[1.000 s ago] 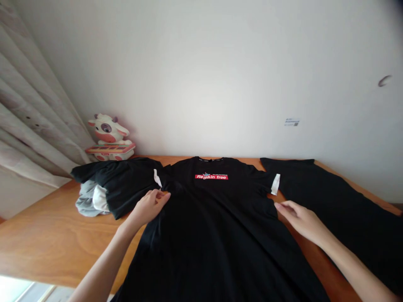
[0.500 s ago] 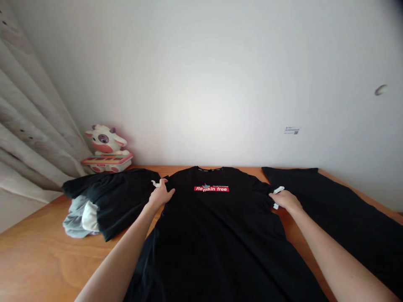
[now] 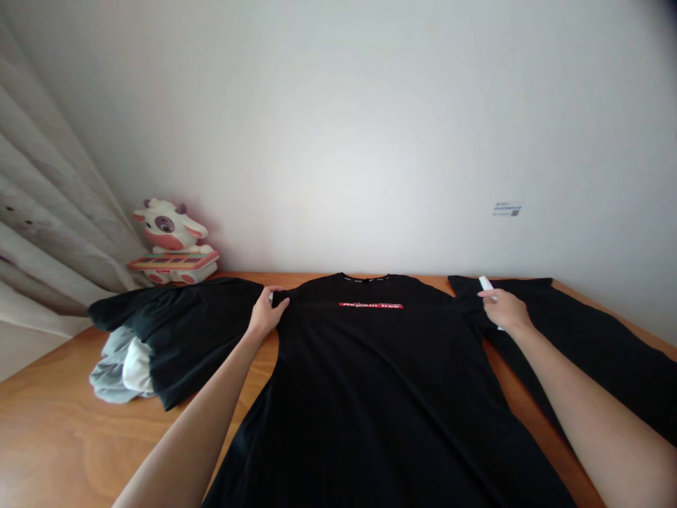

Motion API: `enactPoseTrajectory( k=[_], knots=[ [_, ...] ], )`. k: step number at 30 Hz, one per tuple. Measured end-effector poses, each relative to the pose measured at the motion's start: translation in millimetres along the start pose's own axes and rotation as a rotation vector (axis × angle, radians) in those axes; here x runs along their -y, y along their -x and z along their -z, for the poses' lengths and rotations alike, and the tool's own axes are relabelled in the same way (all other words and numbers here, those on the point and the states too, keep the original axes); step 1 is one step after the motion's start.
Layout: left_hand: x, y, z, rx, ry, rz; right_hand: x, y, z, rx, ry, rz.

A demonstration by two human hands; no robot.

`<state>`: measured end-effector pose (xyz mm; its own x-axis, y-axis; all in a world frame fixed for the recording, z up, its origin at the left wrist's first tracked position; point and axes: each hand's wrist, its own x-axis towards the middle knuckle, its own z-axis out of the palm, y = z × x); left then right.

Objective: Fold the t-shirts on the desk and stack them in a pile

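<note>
Left hand [image 3: 265, 314]: fingers pinching one cuff [image 3: 271, 298]
Right hand [image 3: 508, 310]: fingers gripping other cuff
Shirt [image 3: 370, 395]: sleeves [image 3: 465, 310] now drawn wider, print [image 3: 371, 305] buckled

T-shirt [image 3: 364, 395]: black, red chest print [image 3: 371, 306] | table [image 3: 47, 430]: orange-brown | toy cow [image 3: 170, 233]: white, pink | curtain [image 3: 53, 169]: pale, perhaps floral
</note>
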<state>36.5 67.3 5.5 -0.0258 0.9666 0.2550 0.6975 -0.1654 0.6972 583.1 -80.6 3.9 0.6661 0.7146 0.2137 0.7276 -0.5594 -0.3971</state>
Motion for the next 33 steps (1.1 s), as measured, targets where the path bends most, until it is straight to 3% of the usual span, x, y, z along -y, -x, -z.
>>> enactPoseTrajectory(
  k=[3, 5, 8, 10, 14, 20, 24, 31, 33],
  knots=[
    [-4, 11, -4.1, -0.033, -0.139, 0.016, 9, 16, -4, 0.02, 0.1, 0.029],
    [-14, 18, -13.0, -0.019, -0.273, -0.121, 26, 34, -7, 0.01, 0.159, 0.171],
    [-31, 24, -33.5, 0.147, -0.379, -0.44, 62, 61, -14, 0.097, 0.264, 0.429],
    [-39, 27, -47.5, 0.287, -0.371, -0.512, 83, 74, -19, 0.199, 0.317, 0.452],
    [-40, 29, -61.8, 0.436, -0.464, -0.354, 104, 78, -29, 0.323, 0.383, 0.286],
    [-44, 27, -63.7, 0.463, -0.564, -0.256, 118, 69, -52, 0.372, 0.433, 0.133],
    [-40, 26, -74.0, 0.448, -0.545, -0.208, 124, 68, -73, 0.402, 0.32, -0.022],
    [-30, 8, -85.5, 0.4, -0.512, -0.22, 115, 54, -82, 0.31, 0.197, 0.052],
    [-32, 5, -84.3, 0.326, -0.491, -0.239, 112, 53, -79, 0.268, 0.16, 0.106]
  ],
)
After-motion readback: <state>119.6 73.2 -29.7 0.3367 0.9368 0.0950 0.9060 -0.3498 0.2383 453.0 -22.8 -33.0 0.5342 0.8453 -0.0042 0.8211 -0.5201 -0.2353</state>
